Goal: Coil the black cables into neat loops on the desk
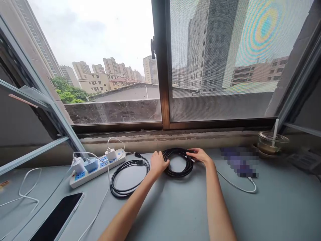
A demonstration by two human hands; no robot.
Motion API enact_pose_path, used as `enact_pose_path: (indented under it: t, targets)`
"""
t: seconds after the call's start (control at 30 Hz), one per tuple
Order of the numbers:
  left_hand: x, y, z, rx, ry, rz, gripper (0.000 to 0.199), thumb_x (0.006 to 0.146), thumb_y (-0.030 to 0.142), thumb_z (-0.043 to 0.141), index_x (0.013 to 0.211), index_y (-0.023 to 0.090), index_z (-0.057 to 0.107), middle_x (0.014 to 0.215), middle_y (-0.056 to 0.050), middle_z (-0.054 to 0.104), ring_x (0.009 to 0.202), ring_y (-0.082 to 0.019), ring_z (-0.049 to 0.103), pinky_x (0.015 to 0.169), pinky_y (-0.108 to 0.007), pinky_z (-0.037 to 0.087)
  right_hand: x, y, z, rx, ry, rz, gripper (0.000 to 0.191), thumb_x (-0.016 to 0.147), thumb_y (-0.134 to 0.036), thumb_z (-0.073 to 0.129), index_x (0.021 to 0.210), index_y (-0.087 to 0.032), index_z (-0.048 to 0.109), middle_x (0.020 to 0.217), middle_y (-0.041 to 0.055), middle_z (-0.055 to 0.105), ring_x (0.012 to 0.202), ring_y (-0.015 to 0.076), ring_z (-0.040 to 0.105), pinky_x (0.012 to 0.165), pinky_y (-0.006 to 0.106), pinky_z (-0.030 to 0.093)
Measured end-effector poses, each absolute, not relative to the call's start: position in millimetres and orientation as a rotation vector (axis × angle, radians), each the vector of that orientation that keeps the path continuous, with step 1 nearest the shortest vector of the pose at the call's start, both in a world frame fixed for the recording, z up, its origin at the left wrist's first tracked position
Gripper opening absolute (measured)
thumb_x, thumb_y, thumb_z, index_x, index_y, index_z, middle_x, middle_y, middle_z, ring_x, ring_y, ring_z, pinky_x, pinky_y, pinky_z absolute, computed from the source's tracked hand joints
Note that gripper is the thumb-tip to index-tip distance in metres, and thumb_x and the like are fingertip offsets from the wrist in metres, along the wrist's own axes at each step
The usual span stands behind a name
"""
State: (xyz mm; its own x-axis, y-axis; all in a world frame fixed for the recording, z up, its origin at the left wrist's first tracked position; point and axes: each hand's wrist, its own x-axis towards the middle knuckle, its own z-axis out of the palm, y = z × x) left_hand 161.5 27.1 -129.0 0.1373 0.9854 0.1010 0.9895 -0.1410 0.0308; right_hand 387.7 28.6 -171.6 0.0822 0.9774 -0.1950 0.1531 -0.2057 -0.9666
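A coil of black cable (178,174) lies on the grey-blue desk between my two hands. My left hand (158,163) is closed round the coil's left side, with its thumb toward the middle. At the coil's upper right, my right hand (200,155) pinches the loops near the cable's end. Small white pieces (192,160) show on the cable beside those fingers. To the left of my left hand rests a second coil of black cable (112,184), larger and looser, with its dark plugs at the upper right. Neither hand touches this second coil.
A white power strip (97,170) with plugged-in chargers stands at the back left. A dark-screened phone (57,217) lies in front of it. White charging wires (96,214) trail across the desk (175,214). At the right are a blurred purple object (237,162) and a lidded drink cup (272,144).
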Motion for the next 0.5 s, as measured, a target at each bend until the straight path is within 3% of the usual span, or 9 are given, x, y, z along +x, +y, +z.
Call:
enact_pose_path:
  t: [0.5]
  targets:
    - [155.5, 30.5, -114.4, -2.431, -2.045, -0.058, 0.03, 0.088, 0.032, 0.046, 0.106, 0.014, 0.063, 0.115, -0.014, 0.06, 0.108, -0.024, 0.057, 0.085, -0.03, 0.043, 374.6, 39.3, -179.2, -1.39, -1.35, 0.984, 0.023, 0.088, -0.029, 0.059, 0.105, -0.014, 0.062, 0.108, 0.0065, 0.064, 0.094, 0.0173, 0.063, 0.082, 0.038, 0.053]
